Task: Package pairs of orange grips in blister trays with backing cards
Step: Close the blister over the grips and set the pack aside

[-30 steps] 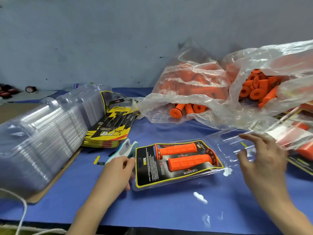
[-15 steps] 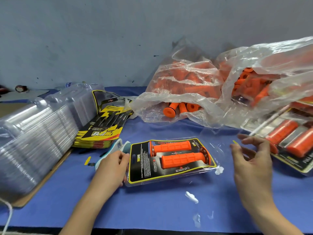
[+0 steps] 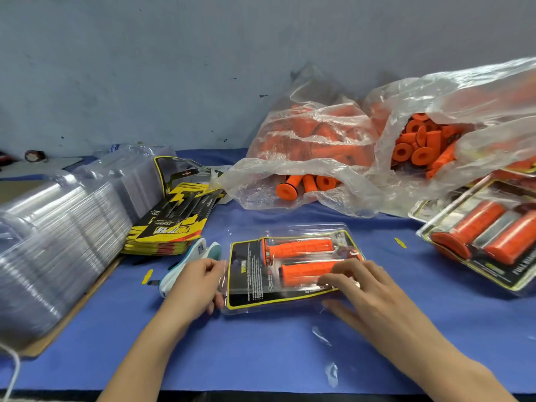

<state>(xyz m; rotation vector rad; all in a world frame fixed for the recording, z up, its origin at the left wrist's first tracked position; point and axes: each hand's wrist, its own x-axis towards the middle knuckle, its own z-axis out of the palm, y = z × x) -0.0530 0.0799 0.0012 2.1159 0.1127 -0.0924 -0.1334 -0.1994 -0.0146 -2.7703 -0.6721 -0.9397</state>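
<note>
The finished pack (image 3: 475, 236) at the right edge of the frame shows "FULL DIAMOND" in part on its card. The stack of backing cards (image 3: 171, 224) at centre left carries upside-down yellow lettering too blurred to read surely.

In the lower centre, the blister tray (image 3: 290, 271) lies flat on the blue counter (image 3: 261, 349), holding two orange grips (image 3: 298, 248) side by side over a black, yellow-edged backing card (image 3: 246, 274) with fine white print too small to read. The left hand (image 3: 200, 282) pinches the tray's left edge, fingers curled round it. The right hand (image 3: 365, 288) rests on the tray's right part with fingers straight and spread, pressing over the nearer grip.

Two clear plastic bags (image 3: 319, 158) in the upper right hold loose orange grips. A stack of empty clear trays (image 3: 58, 242) fills the left side. A teal and white tool (image 3: 188, 262) lies just left of the left hand. Bare counter runs along the lower frame.
</note>
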